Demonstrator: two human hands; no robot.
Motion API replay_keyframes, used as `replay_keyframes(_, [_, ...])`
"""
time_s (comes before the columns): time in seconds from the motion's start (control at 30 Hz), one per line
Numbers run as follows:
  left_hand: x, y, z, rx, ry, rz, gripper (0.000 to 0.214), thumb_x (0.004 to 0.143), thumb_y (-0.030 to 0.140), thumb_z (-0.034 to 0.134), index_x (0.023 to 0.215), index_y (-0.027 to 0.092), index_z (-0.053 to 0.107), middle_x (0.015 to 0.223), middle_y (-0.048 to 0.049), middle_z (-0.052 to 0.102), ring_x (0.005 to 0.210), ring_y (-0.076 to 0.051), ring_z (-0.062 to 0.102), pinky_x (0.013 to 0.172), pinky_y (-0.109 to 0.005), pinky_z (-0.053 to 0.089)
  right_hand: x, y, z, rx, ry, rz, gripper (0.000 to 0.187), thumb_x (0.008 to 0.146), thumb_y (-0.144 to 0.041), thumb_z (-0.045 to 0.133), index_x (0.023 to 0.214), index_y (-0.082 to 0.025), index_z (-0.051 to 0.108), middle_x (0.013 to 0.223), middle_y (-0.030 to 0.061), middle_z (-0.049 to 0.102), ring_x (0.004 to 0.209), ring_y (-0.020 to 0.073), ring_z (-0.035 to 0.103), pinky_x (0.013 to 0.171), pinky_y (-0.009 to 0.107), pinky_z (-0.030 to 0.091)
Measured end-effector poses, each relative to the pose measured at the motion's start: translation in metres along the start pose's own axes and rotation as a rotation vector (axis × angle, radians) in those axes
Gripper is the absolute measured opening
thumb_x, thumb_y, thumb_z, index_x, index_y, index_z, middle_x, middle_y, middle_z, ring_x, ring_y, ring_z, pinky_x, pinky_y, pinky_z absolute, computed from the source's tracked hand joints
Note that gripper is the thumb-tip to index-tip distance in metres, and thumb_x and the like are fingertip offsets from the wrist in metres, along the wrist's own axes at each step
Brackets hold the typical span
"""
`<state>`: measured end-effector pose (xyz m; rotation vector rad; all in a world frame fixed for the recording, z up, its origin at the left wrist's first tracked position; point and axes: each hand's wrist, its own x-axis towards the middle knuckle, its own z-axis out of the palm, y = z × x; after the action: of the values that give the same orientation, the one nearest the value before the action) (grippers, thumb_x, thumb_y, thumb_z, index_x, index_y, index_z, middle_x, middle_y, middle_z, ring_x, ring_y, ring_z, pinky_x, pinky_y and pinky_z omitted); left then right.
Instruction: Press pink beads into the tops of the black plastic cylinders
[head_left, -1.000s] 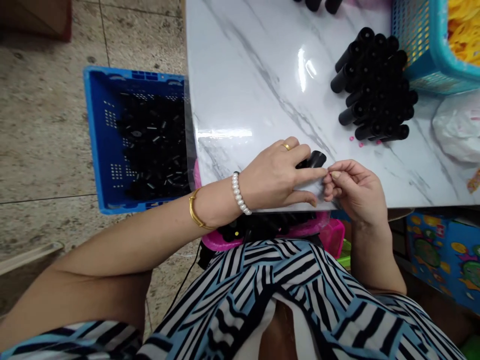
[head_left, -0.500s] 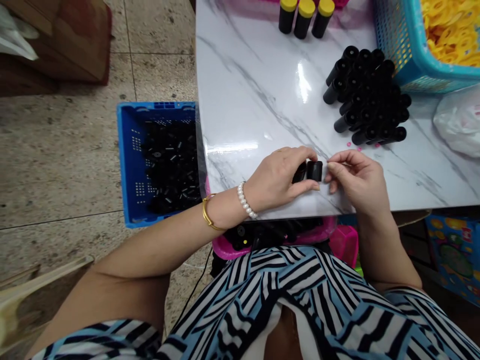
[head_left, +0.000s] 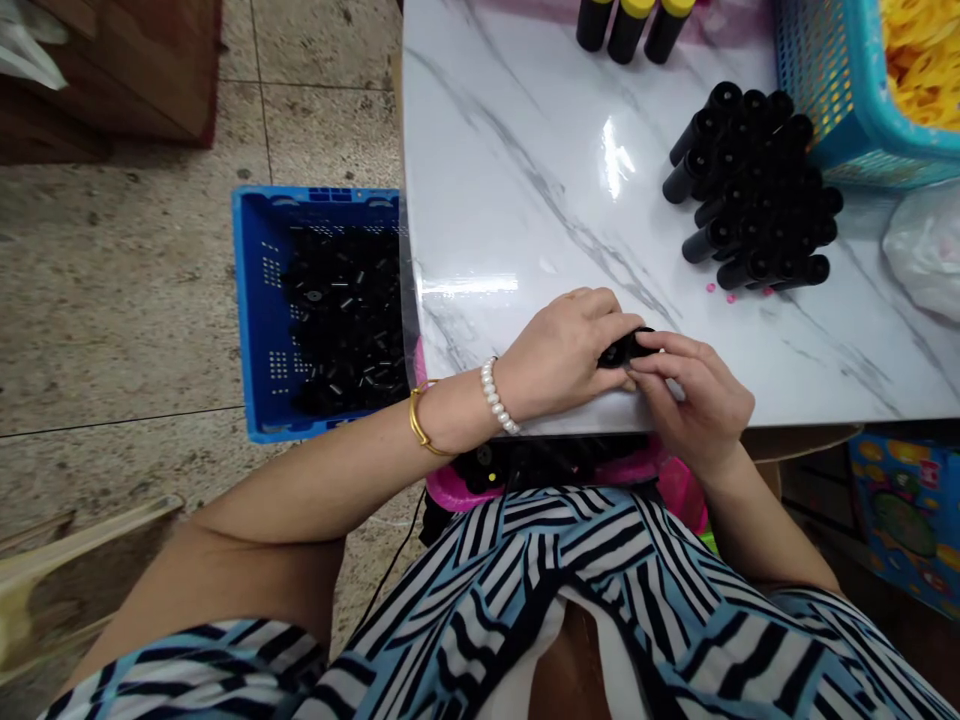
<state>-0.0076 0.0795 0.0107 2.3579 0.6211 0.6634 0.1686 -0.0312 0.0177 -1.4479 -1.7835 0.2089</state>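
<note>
Head view: left hand (head_left: 562, 355) closed around small black tube (head_left: 626, 347) at near edge of marble table (head_left: 525, 180), steadied low for fingertip work. Right hand (head_left: 694, 395) pinching tube's end, fingers folded over it. Half a second earlier: right hand apart, tube exposed. Finished tubes (head_left: 754, 190) stacked aside.

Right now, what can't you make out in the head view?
- Black tube: mostly hidden by left hand and right hand; whether anything goes into it is covered by the fingers.
- Pink tray contents: hidden under the table edge.
- Yellow-capped tubes and teal basket: cut off by the top edge.
- Pink bits: too small to identify.
</note>
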Motion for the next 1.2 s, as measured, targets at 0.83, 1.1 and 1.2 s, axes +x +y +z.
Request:
replay_keyframes(0.83, [0.002, 0.005, 0.002, 0.154, -0.023, -0.004, 0.024, 0.098, 0.036, 0.062, 0.109, 0.018, 0.073, 0.098, -0.0053, 0.07, 0.09, -0.022, 0.059, 0.086, -0.035, 0.048, 0.024, 0.001, -0.008, 0.55, -0.077, 0.76, 0.024, 0.084, -0.033, 0.081, 0.104, -0.025, 0.072, 0.078, -0.0037, 0.056, 0.051, 0.0064, 0.045, 0.044, 0.022, 0.039])
replay_keyframes(1.1, [0.006, 0.01, -0.008, 0.158, -0.091, -0.006, 0.028, 0.096, 0.036, 0.067, 0.115, 0.017, 0.071, 0.1, -0.0053, 0.071, 0.098, -0.025, 0.063, 0.088, -0.039, 0.048, 0.055, -0.006, -0.014, 0.794, -0.341, 0.943, 0.034, 0.08, -0.037, 0.086, 0.098, -0.019, 0.064, 0.062, -0.0088, 0.052, 0.046, 0.0064, 0.049, 0.048, 0.024, 0.058])
replay_keyframes(1.2, [0.009, 0.01, -0.011, 0.185, -0.085, -0.022, 0.029, 0.093, 0.041, 0.07, 0.108, 0.016, 0.072, 0.1, -0.0077, 0.071, 0.103, -0.029, 0.063, 0.086, -0.041, 0.048, 0.056, -0.006, -0.011, 0.791, -0.306, 0.886, 0.035, 0.08, -0.037, 0.086, 0.097, -0.02, 0.06, 0.061, -0.0097, 0.054, 0.046, 0.0061, 0.051, 0.056, 0.027, 0.063])
